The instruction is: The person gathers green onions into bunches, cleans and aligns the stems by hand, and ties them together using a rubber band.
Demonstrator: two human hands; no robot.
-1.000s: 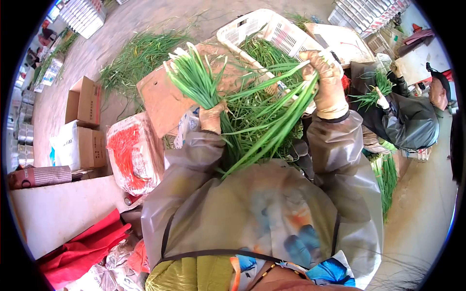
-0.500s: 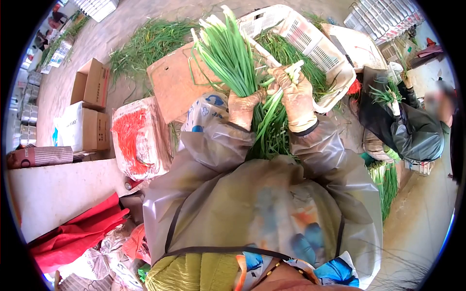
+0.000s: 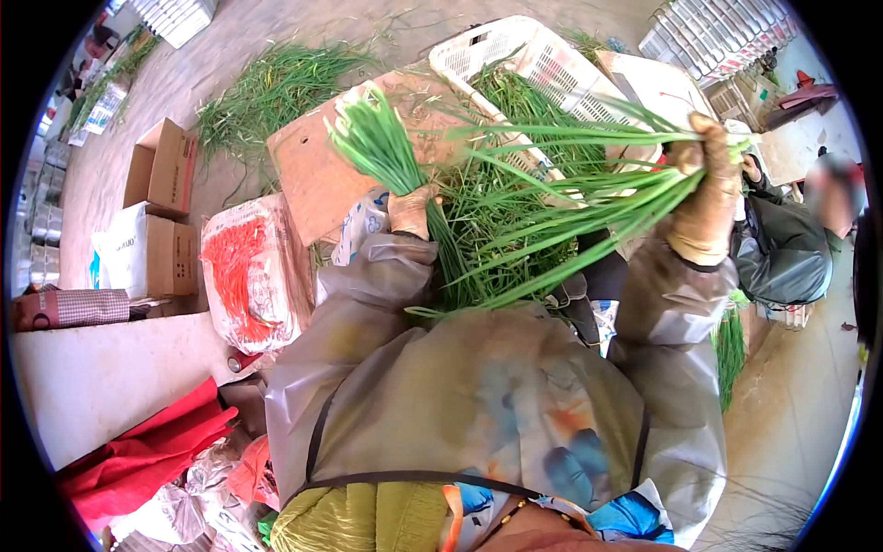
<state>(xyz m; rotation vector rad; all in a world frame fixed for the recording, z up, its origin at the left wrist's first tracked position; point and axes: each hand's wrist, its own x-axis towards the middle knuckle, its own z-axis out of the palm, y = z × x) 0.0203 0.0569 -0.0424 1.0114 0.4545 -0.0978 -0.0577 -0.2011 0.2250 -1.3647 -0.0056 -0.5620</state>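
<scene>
Around a thick bunch of green chives [image 3: 382,147] my left hand [image 3: 410,212] is closed, with the pale ends pointing up and away and the leaves hanging toward my lap. Off to the right, my right hand [image 3: 704,193] grips a smaller bundle of loose chives [image 3: 589,216]; their long leaves fan out leftward and their pale ends stick out past the fingers. Both hands look to be in stained gloves. Below and between them lies a heap of loose chives [image 3: 515,175], partly in a white plastic crate [image 3: 543,55].
A brown board [image 3: 303,170] lies beyond my left hand. A pack of red ties [image 3: 241,267] and cardboard boxes [image 3: 170,175] stand at left. More chives [image 3: 276,92] lie on the floor. A co-worker in a dark smock [image 3: 786,248] sits at right.
My hands were close together at the bunch; now they are far apart. My right hand has swung right with loose chives trailing from it. My left hand has shifted slightly left with the bunch.
</scene>
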